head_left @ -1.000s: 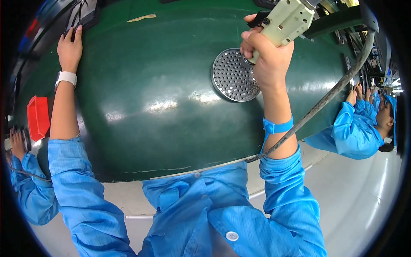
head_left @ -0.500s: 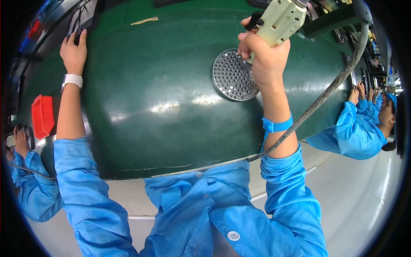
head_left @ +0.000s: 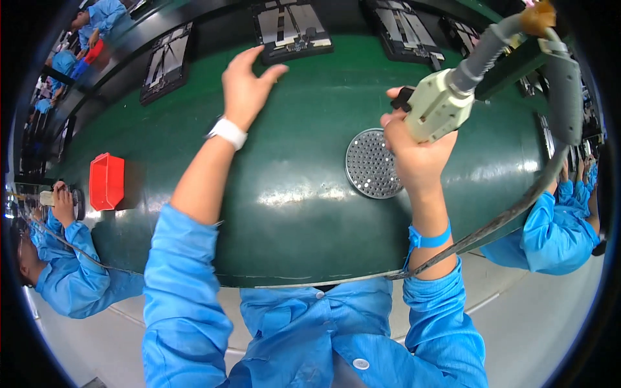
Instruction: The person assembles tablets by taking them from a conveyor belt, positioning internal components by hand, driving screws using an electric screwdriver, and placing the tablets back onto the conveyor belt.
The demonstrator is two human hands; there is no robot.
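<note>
Power screwdriver [head_left: 438,111] sits in the right hand [head_left: 414,152], fingers wrapped tight around its cream body. It hangs over the right half of the green surface [head_left: 291,213], just above and right of the round perforated dish [head_left: 372,163]. Long axis runs diagonal: back end up toward the far right, where the grey hose [head_left: 482,52] joins it, nose end down-left toward the dish. The nose itself is hidden behind the hand, so I can't tell whether it touches anything. A black bit [head_left: 402,98] shows at the thumb side.

The grip looks like a working grip: whole fist around the body, wrist bent, cable [head_left: 504,216] trailing back past the forearm and off the near edge, out of the way. The dish lies flat right next to the tool hand, likely so small parts are within a short reach.

Left hand [head_left: 244,87] is open, fingers spread, holding nothing. It reaches across to the far edge of the surface, fingertips just at the dark tray [head_left: 294,29] with flat metal pieces in it. White wristband [head_left: 228,132] on that wrist.

Further out: more dark trays [head_left: 167,61] along the far side, a red bin [head_left: 107,181] at the left, co-workers in blue sleeves [head_left: 550,226] on both sides.
</note>
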